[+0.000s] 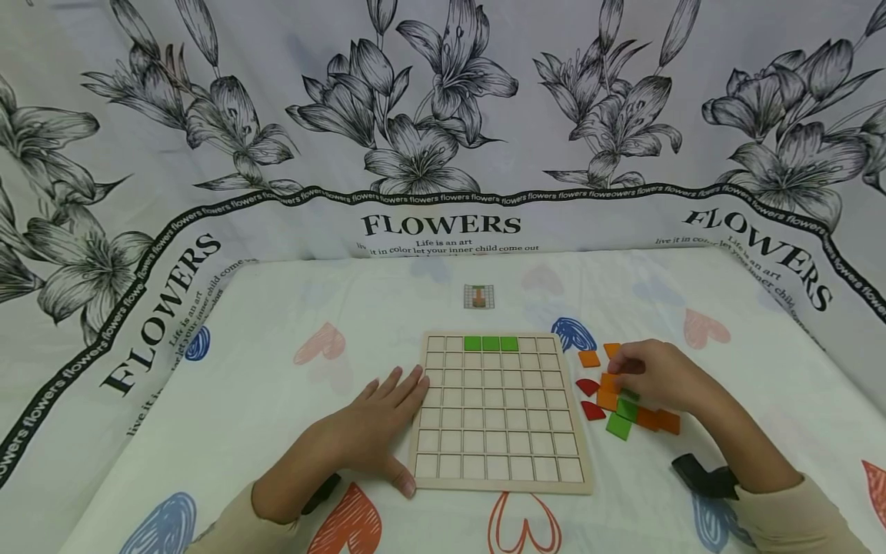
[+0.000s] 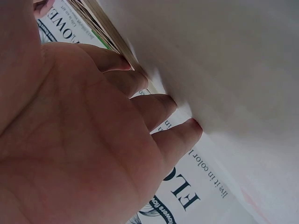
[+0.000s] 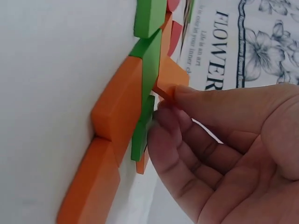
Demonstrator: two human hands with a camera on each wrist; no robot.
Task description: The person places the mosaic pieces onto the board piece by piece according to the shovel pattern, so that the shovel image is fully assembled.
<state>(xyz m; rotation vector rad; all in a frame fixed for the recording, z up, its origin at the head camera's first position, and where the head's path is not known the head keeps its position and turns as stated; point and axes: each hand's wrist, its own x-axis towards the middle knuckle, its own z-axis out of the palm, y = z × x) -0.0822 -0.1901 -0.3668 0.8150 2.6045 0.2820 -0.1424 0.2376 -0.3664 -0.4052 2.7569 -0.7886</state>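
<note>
My left hand [image 1: 377,427] lies spread on the cloth, its fingertips and thumb at the left edge of a wooden grid board [image 1: 501,486]. Three green square tiles [image 1: 491,344] sit side by side in the board's top row. To the right of the board, my right hand [image 1: 654,373] reaches over a loose pile of tiles. Between its thumb and fingers it pinches an orange square tile [image 3: 173,76], seen tilted in the right wrist view. Green tiles [image 3: 150,60] and more orange tiles [image 3: 119,105] lie beside those fingers, some partly hidden by the hand.
Two red quarter-round pieces [image 1: 592,411] lie between the pile and the board. Behind the board is a small card [image 1: 479,297] with a picture on a grid. A white cloth printed with hearts [image 1: 320,343] covers the table, and a flower-printed curtain [image 1: 443,154] hangs behind.
</note>
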